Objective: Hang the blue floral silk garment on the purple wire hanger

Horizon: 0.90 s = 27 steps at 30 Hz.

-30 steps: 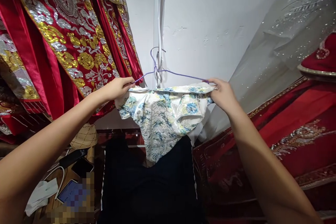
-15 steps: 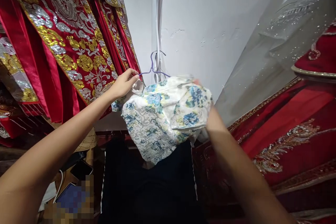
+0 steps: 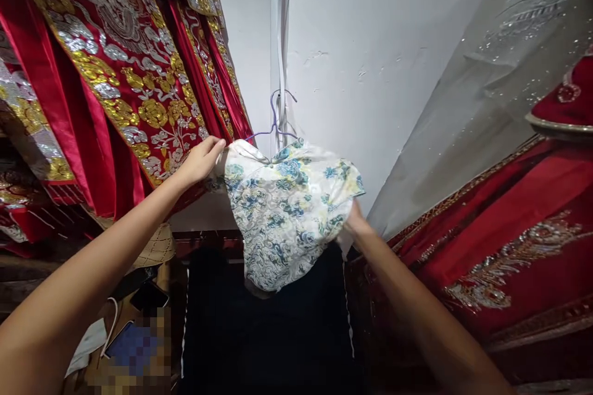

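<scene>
A short-sleeved blouse (image 3: 287, 210), white with blue and yellow flowers, hangs in front of me on a thin purple hanger (image 3: 274, 129). The hanger's hook and upper bars show above the collar. My left hand (image 3: 202, 162) is closed at the blouse's left shoulder, with its thumb on top and its other fingers hidden behind the cloth. On the opposite side, my right hand (image 3: 356, 220), slightly blurred, pinches the cloth below the right sleeve; its fingertips are partly covered by the fabric.
Red garments with gold and silver embroidery (image 3: 152, 111) hang at the left. At the right are a sheer sparkling veil (image 3: 463, 99) and another red garment (image 3: 504, 234). A white strap (image 3: 281, 31) runs down the wall. Phones, including one (image 3: 134, 342), lie lower left.
The blouse's right side has unfolded and its front now faces me. My right hand has dropped and moved inward. My left hand has slid left and down from the hanger to the shoulder.
</scene>
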Each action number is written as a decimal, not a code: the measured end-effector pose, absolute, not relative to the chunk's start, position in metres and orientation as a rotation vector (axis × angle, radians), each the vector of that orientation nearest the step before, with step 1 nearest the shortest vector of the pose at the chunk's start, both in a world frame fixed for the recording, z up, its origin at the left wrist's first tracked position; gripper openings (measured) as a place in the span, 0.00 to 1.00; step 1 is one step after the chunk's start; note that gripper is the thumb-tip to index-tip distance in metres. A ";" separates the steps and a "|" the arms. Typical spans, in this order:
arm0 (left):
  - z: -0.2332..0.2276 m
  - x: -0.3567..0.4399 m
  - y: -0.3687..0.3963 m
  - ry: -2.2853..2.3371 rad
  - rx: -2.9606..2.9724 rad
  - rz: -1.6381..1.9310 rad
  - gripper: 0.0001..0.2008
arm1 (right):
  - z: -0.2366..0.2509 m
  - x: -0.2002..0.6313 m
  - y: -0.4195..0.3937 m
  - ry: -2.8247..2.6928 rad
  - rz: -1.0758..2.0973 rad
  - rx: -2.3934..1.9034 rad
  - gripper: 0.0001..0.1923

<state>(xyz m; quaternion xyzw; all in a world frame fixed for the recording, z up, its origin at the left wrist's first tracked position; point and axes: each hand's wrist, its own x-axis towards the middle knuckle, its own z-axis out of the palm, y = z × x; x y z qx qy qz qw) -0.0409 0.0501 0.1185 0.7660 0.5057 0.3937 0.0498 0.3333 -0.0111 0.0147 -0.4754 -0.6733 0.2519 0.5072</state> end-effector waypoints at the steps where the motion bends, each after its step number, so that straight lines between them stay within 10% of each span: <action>1: 0.112 -0.046 0.049 1.549 2.326 1.166 0.21 | 0.015 0.338 -0.007 -1.572 0.623 -1.126 0.29; 11: 0.149 -0.003 0.046 1.387 2.371 1.231 0.21 | 0.107 0.333 0.014 -1.277 0.524 -1.047 0.35; 21: 0.121 -0.011 0.046 1.264 2.167 1.312 0.26 | 0.120 0.302 -0.049 -2.501 1.026 -0.669 0.30; 27: 0.115 0.033 0.004 0.993 2.079 1.386 0.32 | 0.055 0.274 -0.021 -2.377 0.212 -0.991 0.70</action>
